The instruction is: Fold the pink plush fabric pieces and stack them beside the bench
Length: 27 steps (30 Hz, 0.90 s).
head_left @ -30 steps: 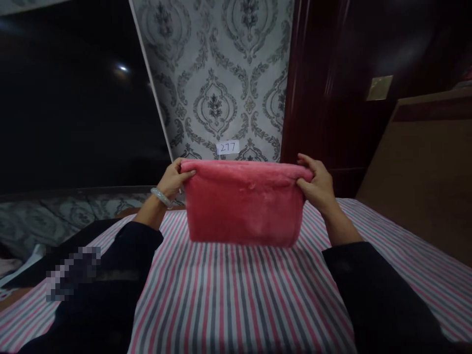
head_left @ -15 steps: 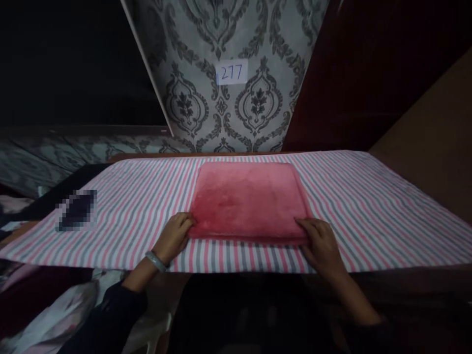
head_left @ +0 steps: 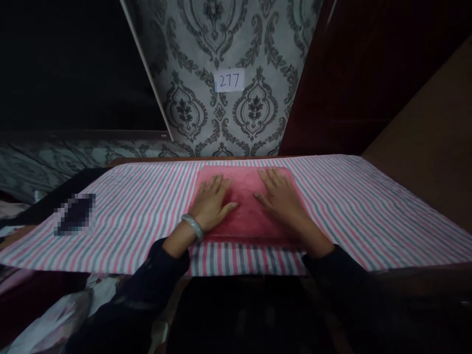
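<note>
A folded pink plush cloth (head_left: pixel 243 223), roughly rectangular, lies flat before me on a striped tablecloth (head_left: pixel 140 216). My left hand (head_left: pixel 213 202) rests palm down on its left half, fingers spread and thumb pointing inward; a pale bangle (head_left: pixel 193 226) is on that wrist. On the right half lies my right hand (head_left: pixel 280 196), flat too, its fingers apart and pointing to the far edge. Parts of the cloth are hidden under both hands and forearms.
A blurred-out dark item (head_left: pixel 75 215) is on the tablecloth at the left. Behind the table stands a patterned wall (head_left: pixel 221 123) with a paper marked 277 (head_left: pixel 229 80). A dark screen (head_left: pixel 81 69) is at upper left, a dark red panel (head_left: pixel 350 83) at right.
Both hands have left the near corners of the folded cloth and moved forward and inward onto its top. Their fingers have gone from pinching the edges to lying spread.
</note>
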{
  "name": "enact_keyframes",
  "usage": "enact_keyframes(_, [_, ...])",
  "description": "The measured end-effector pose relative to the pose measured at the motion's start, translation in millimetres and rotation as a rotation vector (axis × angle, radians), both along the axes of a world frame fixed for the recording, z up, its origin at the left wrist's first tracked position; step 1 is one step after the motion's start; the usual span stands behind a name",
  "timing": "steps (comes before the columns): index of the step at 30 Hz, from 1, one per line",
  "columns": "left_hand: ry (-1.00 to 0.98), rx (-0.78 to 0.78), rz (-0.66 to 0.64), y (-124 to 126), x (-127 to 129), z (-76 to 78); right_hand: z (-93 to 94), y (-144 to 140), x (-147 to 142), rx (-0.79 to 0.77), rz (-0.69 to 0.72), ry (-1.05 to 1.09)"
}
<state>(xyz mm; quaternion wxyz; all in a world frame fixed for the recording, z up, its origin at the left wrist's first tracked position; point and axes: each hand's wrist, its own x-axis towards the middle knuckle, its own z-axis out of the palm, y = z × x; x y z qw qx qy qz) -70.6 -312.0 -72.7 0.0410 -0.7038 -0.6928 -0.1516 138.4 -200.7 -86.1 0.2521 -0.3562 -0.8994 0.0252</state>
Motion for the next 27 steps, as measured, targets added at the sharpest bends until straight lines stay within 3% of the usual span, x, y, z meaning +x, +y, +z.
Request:
enact_keyframes(4, [0.088,-0.143,0.045,25.8,15.8,-34.2,-27.6,2.3,-27.2,-0.084,-0.021,-0.212])
enact_keyframes(7, [0.127,-0.112,0.067,23.2,15.7,-58.9,-53.4,-3.0,-26.5,-0.066,-0.03,-0.219])
enact_keyframes(9, [0.144,-0.091,0.061,19.2,14.9,-67.4,-64.1,-5.6,-24.5,-0.05,-0.036,-0.196])
enact_keyframes(13, [0.147,-0.111,0.067,17.8,14.1,-70.8,-69.9,-4.9,-26.0,-0.074,-0.039,-0.171])
enact_keyframes(27, [0.191,-0.064,0.081,21.8,10.2,-71.6,-64.3,-1.5,-26.8,-0.115,-0.022,-0.171])
